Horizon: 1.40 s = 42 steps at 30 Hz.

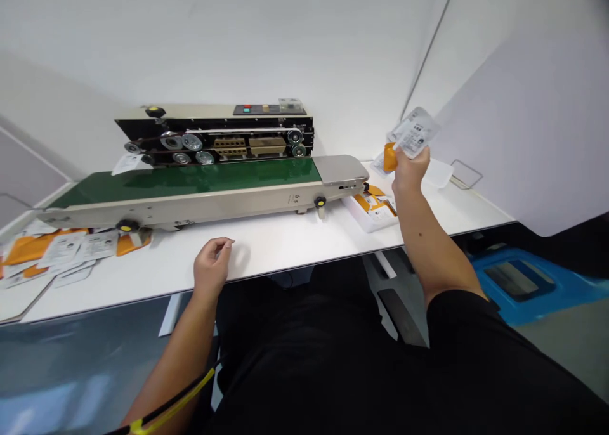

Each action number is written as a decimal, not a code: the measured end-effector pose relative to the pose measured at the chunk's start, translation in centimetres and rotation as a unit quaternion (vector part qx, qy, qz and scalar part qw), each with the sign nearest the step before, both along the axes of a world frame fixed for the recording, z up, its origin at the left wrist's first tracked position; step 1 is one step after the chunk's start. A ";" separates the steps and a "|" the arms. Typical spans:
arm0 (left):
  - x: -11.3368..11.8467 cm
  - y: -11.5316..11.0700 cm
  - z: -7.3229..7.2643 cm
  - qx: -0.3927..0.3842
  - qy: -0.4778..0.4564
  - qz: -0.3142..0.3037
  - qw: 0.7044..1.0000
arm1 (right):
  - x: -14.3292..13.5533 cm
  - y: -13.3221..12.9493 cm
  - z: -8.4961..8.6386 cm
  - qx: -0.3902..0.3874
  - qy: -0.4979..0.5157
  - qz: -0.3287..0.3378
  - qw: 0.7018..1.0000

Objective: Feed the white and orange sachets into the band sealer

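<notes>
My right hand [412, 168] is raised at the right end of the table, closed on several flat pouches [415, 134]. They are whitish with black print, and an orange one shows beside the fingers. Below it stands a white box [368, 222] with orange and white pouches in it. My left hand [212, 267] rests near the table's front edge, fingers curled in, with nothing visible in them. In front of it runs a band sealer with a green conveyor belt [214, 176]. One white pouch [129, 163] sticks out by the rollers at the sealer's left end.
A pile of orange and white pouches [61, 251] lies at the table's left end, partly under the conveyor. Black knobs [127, 226] jut from the conveyor's front. A white wall stands behind the sealer. A blue plastic stool [537, 286] is at the lower right.
</notes>
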<state>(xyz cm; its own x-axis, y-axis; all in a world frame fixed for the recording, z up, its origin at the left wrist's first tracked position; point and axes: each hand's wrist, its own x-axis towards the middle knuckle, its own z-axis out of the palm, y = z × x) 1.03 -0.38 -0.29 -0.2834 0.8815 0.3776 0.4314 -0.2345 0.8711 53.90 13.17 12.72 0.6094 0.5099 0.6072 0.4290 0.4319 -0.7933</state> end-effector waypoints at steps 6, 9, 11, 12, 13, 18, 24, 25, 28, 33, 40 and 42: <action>0.2 0.1 0.1 -0.018 0.007 -0.031 0.999 | -15.0 -9.4 -2.7 -0.042 -0.232 0.265 0.935; 0.1 0.1 0.4 -0.007 0.027 -0.069 0.997 | -22.6 -11.9 -5.9 -0.055 -0.419 0.355 0.834; -0.2 0.0 0.7 0.006 0.034 -0.098 0.995 | -26.2 -11.9 -8.1 -0.074 -0.484 0.354 0.797; -0.4 0.0 0.8 0.009 0.038 -0.110 0.993 | -27.5 -11.5 -9.0 -0.086 -0.506 0.343 0.786; -0.5 0.0 0.9 0.008 0.046 -0.122 0.991 | -28.5 -11.1 -9.9 -0.100 -0.525 0.332 0.778; 0.0 0.3 1.0 -0.013 0.176 -0.171 0.969 | -29.6 -9.6 -12.3 -0.150 -0.568 0.303 0.750; 2.3 0.9 -0.1 -0.030 0.353 -0.140 0.925 | -29.3 -9.4 -12.9 -0.198 -0.514 0.329 0.767; 2.4 0.9 -0.3 -0.029 0.366 -0.138 0.920 | -29.3 -9.4 -12.9 -0.204 -0.502 0.336 0.770; 2.5 0.7 -0.6 -0.025 0.390 -0.133 0.911 | -29.1 -9.3 -12.8 -0.209 -0.485 0.355 0.772; 2.4 0.3 -0.5 -0.015 0.391 -0.131 0.911 | -28.8 -9.3 -12.8 -0.187 -0.481 0.358 0.778; 2.3 0.4 -0.7 -0.006 0.372 -0.124 0.920 | -28.1 -9.6 -12.9 -0.136 -0.449 0.356 0.808; 2.2 0.4 -0.8 -0.005 0.369 -0.117 0.922 | -27.8 -9.9 -12.7 -0.133 -0.404 0.324 0.845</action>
